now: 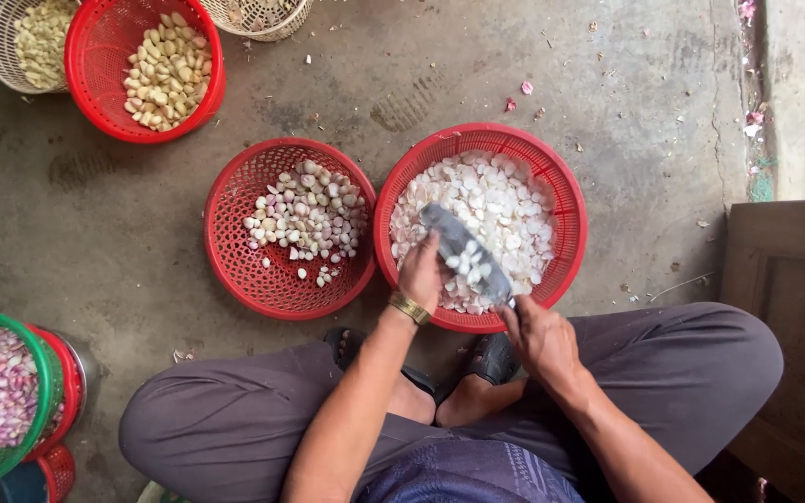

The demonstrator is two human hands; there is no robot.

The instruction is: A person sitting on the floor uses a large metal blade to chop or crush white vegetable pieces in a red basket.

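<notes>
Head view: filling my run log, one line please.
left hand: in garlic basket | right hand: holds scoop | cloves aboard

the floor [142, 233] is rough, matt grey concrete, stained and cracked. the two middle baskets, the red basket [552, 186] on the right and the left red basket [235, 251], are glossy moulded plastic lattice, as is the green basket [39, 354] at the near left. the scoop [466, 253] looks like dull grey metal with a worn sheen. a wristband [409, 308] shines like gold metal. the trousers [682, 373] are soft matt cloth. the panel [794, 307] at the right is dull brown wood.
</notes>
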